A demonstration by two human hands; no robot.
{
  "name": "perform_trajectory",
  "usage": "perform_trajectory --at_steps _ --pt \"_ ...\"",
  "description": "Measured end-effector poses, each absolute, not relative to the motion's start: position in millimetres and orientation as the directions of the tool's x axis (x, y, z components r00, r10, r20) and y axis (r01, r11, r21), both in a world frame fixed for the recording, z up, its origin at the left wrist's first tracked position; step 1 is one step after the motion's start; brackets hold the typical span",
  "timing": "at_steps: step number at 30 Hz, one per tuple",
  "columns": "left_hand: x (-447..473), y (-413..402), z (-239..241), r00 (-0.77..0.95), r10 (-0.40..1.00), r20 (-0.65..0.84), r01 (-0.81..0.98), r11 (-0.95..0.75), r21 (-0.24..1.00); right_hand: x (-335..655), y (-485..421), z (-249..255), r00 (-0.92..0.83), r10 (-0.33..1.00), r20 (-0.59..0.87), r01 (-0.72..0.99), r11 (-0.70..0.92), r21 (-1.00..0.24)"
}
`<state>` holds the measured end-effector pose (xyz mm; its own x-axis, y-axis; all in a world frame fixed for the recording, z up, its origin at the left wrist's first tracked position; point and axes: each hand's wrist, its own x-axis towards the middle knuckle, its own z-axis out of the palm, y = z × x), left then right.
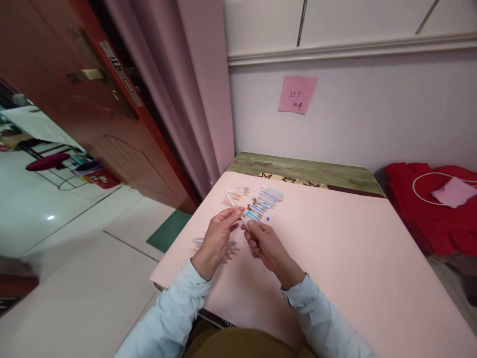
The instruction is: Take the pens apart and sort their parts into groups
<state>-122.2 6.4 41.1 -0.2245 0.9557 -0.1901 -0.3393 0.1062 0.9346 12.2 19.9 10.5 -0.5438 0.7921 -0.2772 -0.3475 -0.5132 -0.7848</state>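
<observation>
A slim white pen (230,199) slants between my two hands above the table. My left hand (220,229) pinches it with thumb and fingers, its upper end sticking out past them. Lower down, my right hand (265,242) grips the white length on its side; fingers hide whether this is one piece or two parts. Beyond my hands lie rows of blue pen parts (254,214), slim bluish sticks (271,194) and clear tubes (238,190). A small dark blue cap (268,219) rests near the right hand. Pointed pen tips (231,252) are partly hidden behind my left wrist.
Pink paper (335,258) covers the table, whose green wood-pattern edge (320,171) shows at the back. Red cloth (410,214) lies off to the right. On the left are a purple curtain (167,74) and an open brown door (93,109). A pink note (297,94) hangs on the wall.
</observation>
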Motion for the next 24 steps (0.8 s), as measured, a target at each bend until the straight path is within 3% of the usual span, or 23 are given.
perform_trajectory --at_steps 14,24 --pt "-126 7 47 -0.244 0.957 -0.156 -0.379 0.054 0.924 11 21 9 -0.56 0.786 -0.263 -0.343 -0.509 -0.789" --pt "-170 12 32 -0.428 0.887 -0.172 -0.448 -0.042 0.893 13 28 -4 -0.472 0.816 -0.334 -0.282 -0.499 -0.819"
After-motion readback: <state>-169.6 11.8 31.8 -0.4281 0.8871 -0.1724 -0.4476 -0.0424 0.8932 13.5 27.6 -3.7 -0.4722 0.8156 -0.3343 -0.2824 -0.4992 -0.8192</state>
